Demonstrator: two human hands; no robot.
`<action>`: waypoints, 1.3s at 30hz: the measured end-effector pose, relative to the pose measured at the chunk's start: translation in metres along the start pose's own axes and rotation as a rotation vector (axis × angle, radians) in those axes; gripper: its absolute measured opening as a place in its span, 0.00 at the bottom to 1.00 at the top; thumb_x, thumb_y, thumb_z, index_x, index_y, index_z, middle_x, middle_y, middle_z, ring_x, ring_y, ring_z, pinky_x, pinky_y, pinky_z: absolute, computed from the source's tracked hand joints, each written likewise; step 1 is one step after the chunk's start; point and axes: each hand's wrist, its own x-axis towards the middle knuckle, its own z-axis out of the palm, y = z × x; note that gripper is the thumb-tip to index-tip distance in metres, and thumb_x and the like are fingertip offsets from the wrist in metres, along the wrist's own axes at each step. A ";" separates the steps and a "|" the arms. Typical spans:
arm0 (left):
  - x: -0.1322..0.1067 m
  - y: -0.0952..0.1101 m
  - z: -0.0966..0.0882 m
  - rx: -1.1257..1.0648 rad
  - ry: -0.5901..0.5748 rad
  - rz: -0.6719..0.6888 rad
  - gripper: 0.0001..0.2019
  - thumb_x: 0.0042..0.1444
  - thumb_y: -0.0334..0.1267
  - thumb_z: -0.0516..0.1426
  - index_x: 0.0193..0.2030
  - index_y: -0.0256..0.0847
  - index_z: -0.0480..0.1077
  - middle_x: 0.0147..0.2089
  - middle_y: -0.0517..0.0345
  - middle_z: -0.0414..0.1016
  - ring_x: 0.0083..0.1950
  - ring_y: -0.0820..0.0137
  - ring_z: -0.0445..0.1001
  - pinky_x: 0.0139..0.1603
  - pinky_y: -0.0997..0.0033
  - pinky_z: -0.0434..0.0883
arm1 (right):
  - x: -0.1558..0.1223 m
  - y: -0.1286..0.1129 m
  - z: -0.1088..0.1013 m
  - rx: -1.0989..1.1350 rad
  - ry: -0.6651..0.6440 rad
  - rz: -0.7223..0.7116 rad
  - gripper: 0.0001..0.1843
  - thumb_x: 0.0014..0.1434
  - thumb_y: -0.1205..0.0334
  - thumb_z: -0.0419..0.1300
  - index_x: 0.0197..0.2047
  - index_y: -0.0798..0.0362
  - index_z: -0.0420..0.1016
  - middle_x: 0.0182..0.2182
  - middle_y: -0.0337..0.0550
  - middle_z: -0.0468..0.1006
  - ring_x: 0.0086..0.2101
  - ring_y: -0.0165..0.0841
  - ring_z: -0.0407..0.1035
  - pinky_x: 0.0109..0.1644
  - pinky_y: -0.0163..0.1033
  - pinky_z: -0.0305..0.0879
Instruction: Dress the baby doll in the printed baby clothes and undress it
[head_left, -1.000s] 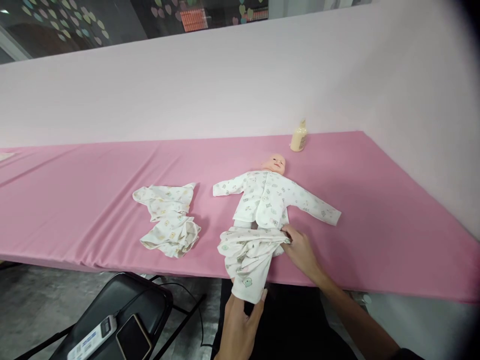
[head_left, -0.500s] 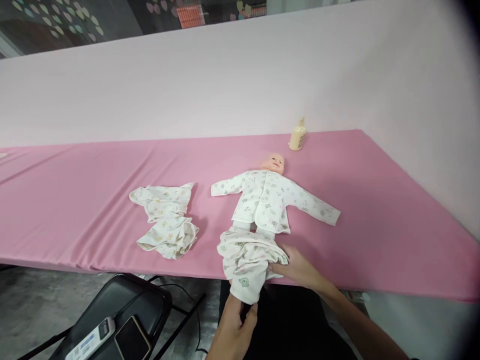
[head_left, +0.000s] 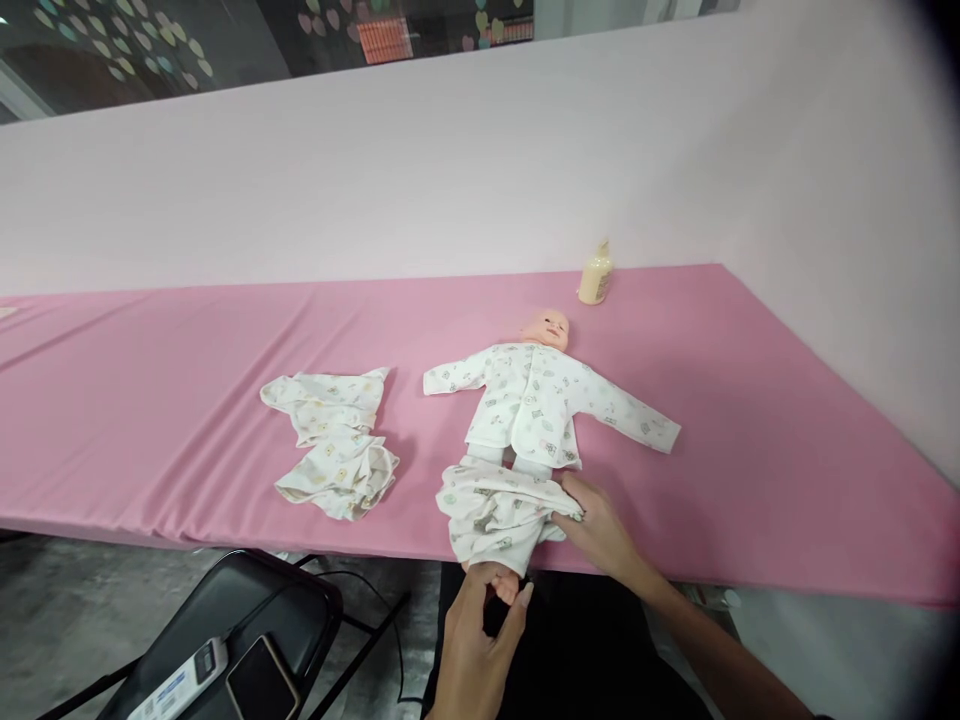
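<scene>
A baby doll (head_left: 551,328) lies face up on the pink-covered table, its head away from me. It wears a white printed jacket (head_left: 547,395), the sleeves spread to both sides. White printed pants (head_left: 491,510) are bunched over its legs near the table's front edge. My right hand (head_left: 600,525) grips the bunched fabric of the pants at their right side. At the lower hem, a doll's foot (head_left: 506,586) pokes out of a pant leg. My left hand (head_left: 480,635) has its thumb and forefinger around that foot.
Another crumpled white printed garment (head_left: 334,440) lies left of the doll on the pink cloth (head_left: 187,400). A cream pump bottle (head_left: 595,275) stands by the white back wall. Below left, a black chair (head_left: 277,590) holds a phone (head_left: 262,680) and a white device (head_left: 180,683) with a cable.
The pant leg has slid up, baring the doll's foot at its hem. My left hand has gone from the hem to the foot. My right hand still grips the pants.
</scene>
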 end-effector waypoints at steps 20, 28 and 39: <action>0.000 -0.043 0.019 0.397 0.199 0.357 0.16 0.63 0.37 0.55 0.57 0.38 0.69 0.54 0.47 0.77 0.57 0.61 0.75 0.52 0.67 0.75 | 0.031 0.015 -0.072 0.105 -0.456 -0.009 0.13 0.56 0.63 0.59 0.45 0.50 0.77 0.43 0.42 0.78 0.45 0.40 0.70 0.50 0.44 0.66; -0.001 -0.045 0.024 0.336 0.235 0.319 0.14 0.63 0.37 0.56 0.55 0.40 0.71 0.51 0.49 0.78 0.52 0.62 0.78 0.49 0.68 0.75 | 0.048 0.013 -0.076 -0.053 -0.564 -0.166 0.13 0.50 0.71 0.56 0.38 0.50 0.77 0.37 0.39 0.77 0.39 0.35 0.68 0.42 0.37 0.63; 0.002 -0.047 0.027 0.356 0.299 0.457 0.12 0.62 0.34 0.57 0.52 0.43 0.71 0.47 0.52 0.79 0.49 0.65 0.79 0.49 0.71 0.76 | 0.068 0.027 -0.041 -0.305 0.326 -0.044 0.14 0.63 0.65 0.48 0.44 0.52 0.74 0.43 0.45 0.77 0.39 0.37 0.70 0.43 0.42 0.63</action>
